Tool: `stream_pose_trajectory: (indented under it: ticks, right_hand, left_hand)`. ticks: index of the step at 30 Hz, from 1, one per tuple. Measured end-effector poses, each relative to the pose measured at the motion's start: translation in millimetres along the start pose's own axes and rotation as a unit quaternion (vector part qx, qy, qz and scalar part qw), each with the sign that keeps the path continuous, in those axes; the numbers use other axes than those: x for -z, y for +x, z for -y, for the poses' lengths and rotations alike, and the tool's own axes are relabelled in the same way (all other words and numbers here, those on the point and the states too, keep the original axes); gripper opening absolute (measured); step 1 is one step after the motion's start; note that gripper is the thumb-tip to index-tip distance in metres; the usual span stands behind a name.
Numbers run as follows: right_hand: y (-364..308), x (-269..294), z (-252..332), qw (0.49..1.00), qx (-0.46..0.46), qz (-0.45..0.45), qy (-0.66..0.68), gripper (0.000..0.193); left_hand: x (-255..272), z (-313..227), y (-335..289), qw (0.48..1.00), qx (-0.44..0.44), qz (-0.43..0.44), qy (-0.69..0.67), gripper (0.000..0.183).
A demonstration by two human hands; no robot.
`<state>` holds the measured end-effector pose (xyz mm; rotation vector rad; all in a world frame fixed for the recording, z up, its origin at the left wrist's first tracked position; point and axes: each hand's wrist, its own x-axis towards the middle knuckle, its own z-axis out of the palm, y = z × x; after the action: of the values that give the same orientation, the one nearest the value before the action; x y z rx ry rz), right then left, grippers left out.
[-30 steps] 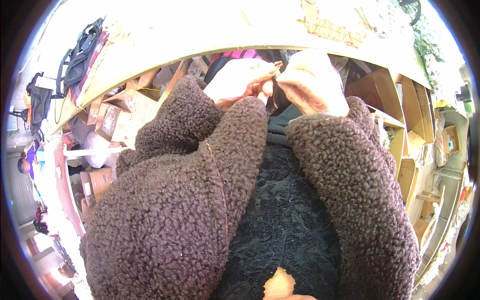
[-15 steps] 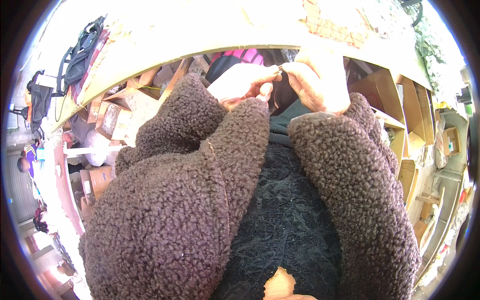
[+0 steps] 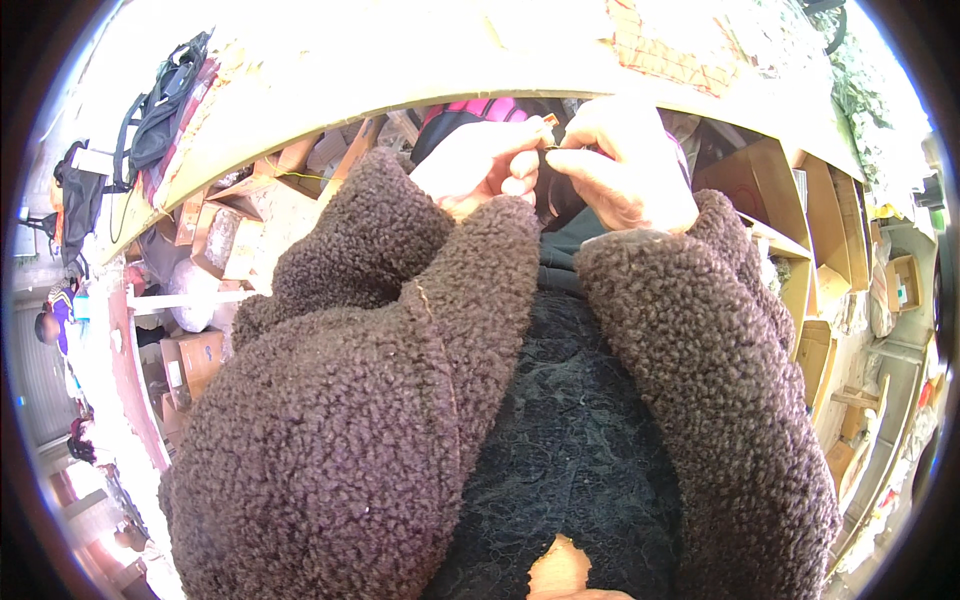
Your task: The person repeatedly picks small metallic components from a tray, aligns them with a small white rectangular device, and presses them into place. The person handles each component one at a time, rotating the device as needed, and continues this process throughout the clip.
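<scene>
Both my hands meet in front of me, just below the near edge of a bright table (image 3: 400, 70). Thumb and fingers of my left hand (image 3: 480, 160) pinch a tiny orange piece (image 3: 550, 120) that shows at the fingertips; its kind is too small to make out. My right hand (image 3: 625, 160) is closed in a pinch right beside it, the fingertips almost touching the left ones. A thin dark bit shows between the two hands, but what the right fingers hold is not clear. Brown fleecy sleeves cover both my forearms.
Cardboard boxes (image 3: 765, 190) stand under the table on the right, with more boxes (image 3: 195, 360) at the left. Dark bags (image 3: 165, 110) lie at the table's left end. Orange netted material (image 3: 670, 50) lies on the overexposed tabletop. A person in purple (image 3: 62, 320) is at the far left.
My right fingers have come away from the left fingertips and bent lower, beside the left hand. The orange piece now shows above my left fingers.
</scene>
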<state>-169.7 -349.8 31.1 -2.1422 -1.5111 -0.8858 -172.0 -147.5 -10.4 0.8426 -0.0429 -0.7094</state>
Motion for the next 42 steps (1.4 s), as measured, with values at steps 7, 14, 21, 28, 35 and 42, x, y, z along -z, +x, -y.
stream_pose_trajectory:
  ticks: [7,14,21,28,35,42]
  right_hand:
    - [-2,4,0,0.997,-0.054,0.034,0.033,0.016]
    - [-4,1,11,0.912,-0.366,0.046,0.181,0.020]
    - [-2,2,11,0.831,-0.454,0.042,0.319,0.020]
    - [-2,4,6,0.927,-0.324,0.039,0.184,0.015]
    - [-5,4,3,0.992,-0.053,0.038,-0.110,0.020]
    - [-1,2,3,0.995,-0.085,-0.008,-0.047,0.017]
  left_hand:
    - [9,6,1,0.993,-0.087,0.015,0.085,0.022]
    - [-2,6,-2,0.989,-0.104,0.012,0.100,0.018]
    - [-6,5,-3,0.982,-0.133,0.011,0.135,0.019]
    - [-7,4,-3,0.980,-0.106,-0.007,0.170,0.020]
    - [-5,4,1,0.995,-0.012,0.040,0.092,0.025]
    - [-10,2,-2,0.997,-0.007,0.069,0.016,0.027]
